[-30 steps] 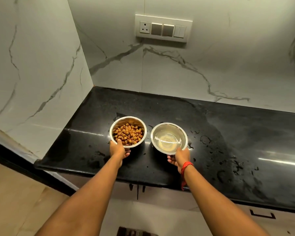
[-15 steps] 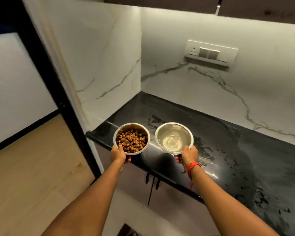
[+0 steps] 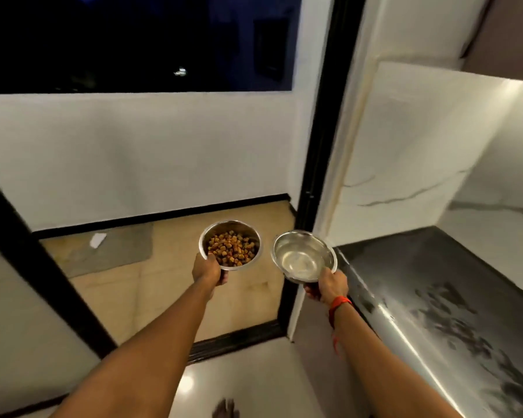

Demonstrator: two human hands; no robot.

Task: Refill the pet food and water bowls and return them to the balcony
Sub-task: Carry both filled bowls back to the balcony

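My left hand (image 3: 207,269) grips the near rim of a steel bowl (image 3: 230,244) filled with brown kibble and holds it in the air over the balcony floor. My right hand (image 3: 329,287), with a red thread round its wrist, grips the near rim of a second steel bowl (image 3: 304,255) with clear water in it. That bowl hangs just left of the black countertop's (image 3: 435,297) corner. Both bowls are held about level, side by side and apart.
A black door frame (image 3: 317,146) stands between the balcony and the kitchen, with a dark sill (image 3: 236,339) at the floor. On the beige balcony floor lie a grey mat (image 3: 115,251) and a white scrap (image 3: 97,239). A low white wall backs the balcony. My foot (image 3: 225,409) shows below.
Both bowls have been lifted off the black countertop and carried left. The view has turned from the counter to the open balcony doorway.
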